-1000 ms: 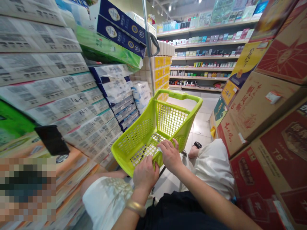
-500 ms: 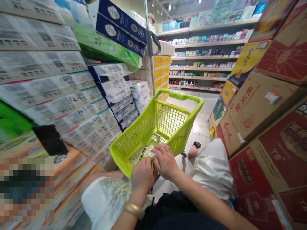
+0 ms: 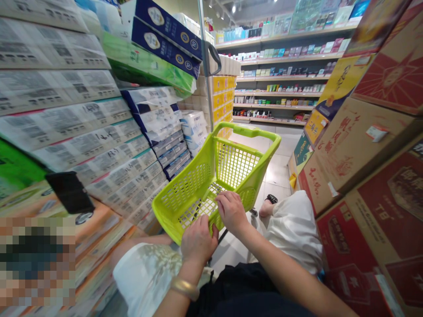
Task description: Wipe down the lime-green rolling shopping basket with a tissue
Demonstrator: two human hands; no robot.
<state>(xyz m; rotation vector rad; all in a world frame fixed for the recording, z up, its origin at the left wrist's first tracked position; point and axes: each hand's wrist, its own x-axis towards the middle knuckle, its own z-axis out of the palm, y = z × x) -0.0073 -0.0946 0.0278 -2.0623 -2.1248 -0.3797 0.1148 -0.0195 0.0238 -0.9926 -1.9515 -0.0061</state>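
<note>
A lime green plastic shopping cart basket [image 3: 198, 180] stands in the aisle just in front of my knees. My left hand [image 3: 197, 241] is closed over the basket's near rim, a gold bangle on its wrist. My right hand [image 3: 232, 212] rests on the same rim a little to the right, fingers curled over the edge onto the mesh. I cannot make out anything small between its fingers. The basket holds nothing that I can see.
Stacked tissue packs [image 3: 99, 132] wall the left side, with a black phone [image 3: 70, 192] lying on them. Red and brown cardboard boxes [image 3: 360, 145] line the right. A metal pole [image 3: 204, 57] rises behind the cart. Product shelves [image 3: 280, 75] stand at the aisle's far end.
My right hand slid left along the rim toward my left hand, then back to the right and slightly up. The cart shifted a little.
</note>
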